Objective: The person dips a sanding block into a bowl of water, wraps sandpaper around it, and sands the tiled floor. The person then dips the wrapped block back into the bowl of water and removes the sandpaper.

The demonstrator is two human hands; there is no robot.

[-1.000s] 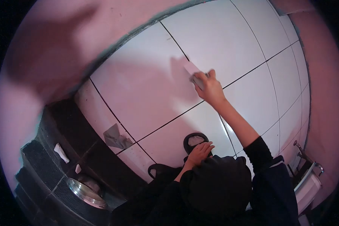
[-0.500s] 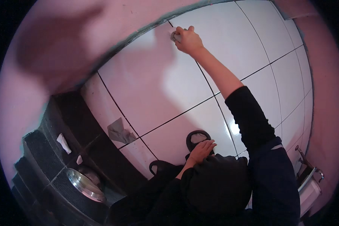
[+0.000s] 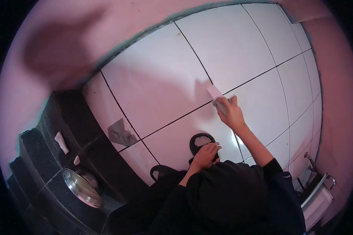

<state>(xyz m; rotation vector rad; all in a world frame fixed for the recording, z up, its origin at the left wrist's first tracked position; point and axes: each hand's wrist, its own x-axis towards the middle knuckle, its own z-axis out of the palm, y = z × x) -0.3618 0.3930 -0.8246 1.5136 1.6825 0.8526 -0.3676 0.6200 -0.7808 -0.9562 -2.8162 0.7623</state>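
Observation:
My right hand is closed around a flat, pale, scraper-like piece with a grey part under the fingers. Its pale end sticks out toward the far wall, over the crossing of the tile joints; whether it touches the white tiled floor I cannot tell. My left hand holds nothing and lies flat with fingers stretched out, close to my black slipper and partly in front of it. A crumpled grey sheet lies on the floor to the left.
Black tiled steps go down on the left, bearing a shiny metal bowl and a white scrap. A pink wall bounds the far side. At lower right stands a pale fixture with metal fittings.
My right hand has drawn back from near the far wall toward my body, still gripping the pale piece. My left hand has stayed near the slipper. The view has shifted slightly.

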